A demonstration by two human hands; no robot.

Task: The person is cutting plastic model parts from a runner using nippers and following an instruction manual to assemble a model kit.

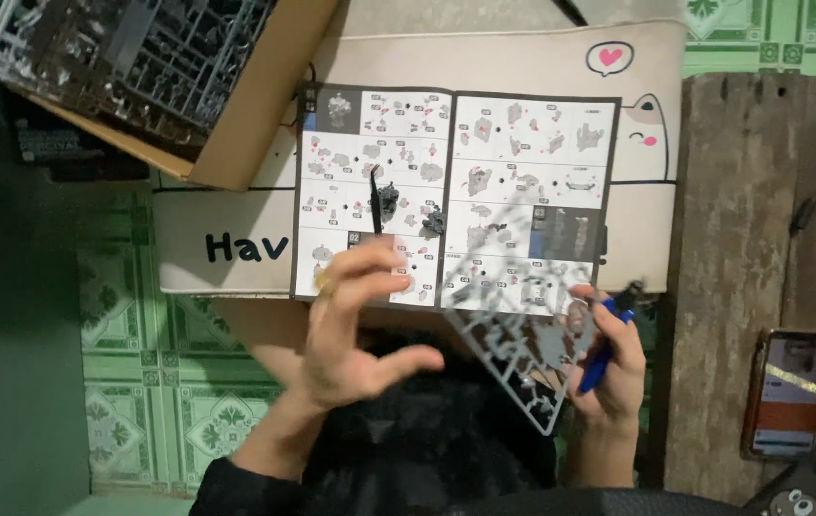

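Low in the middle of the frame, the left hand (pixel 355 325) hovers with its fingers spread and loosely curled, holding nothing; a ring sits on one finger. Its fingertips overlap the lower edge of an open instruction booklet (pixel 456 196) that lies on a cream lap desk (pixel 236 244) with a cartoon cat and a heart printed on it. Two small dark assembled parts (pixel 413 208) and a thin black tool (pixel 375 199) rest on the booklet's left page. To the lower right, the right hand (pixel 613 368) is closed around blue-handled nippers (pixel 607 339) and a grey plastic parts sprue (pixel 523 349), which tilts across the booklet's bottom edge. A cardboard box of more sprues (pixel 140 67) fills the upper left. A phone (pixel 790 392) lies on a wooden surface at the right edge.
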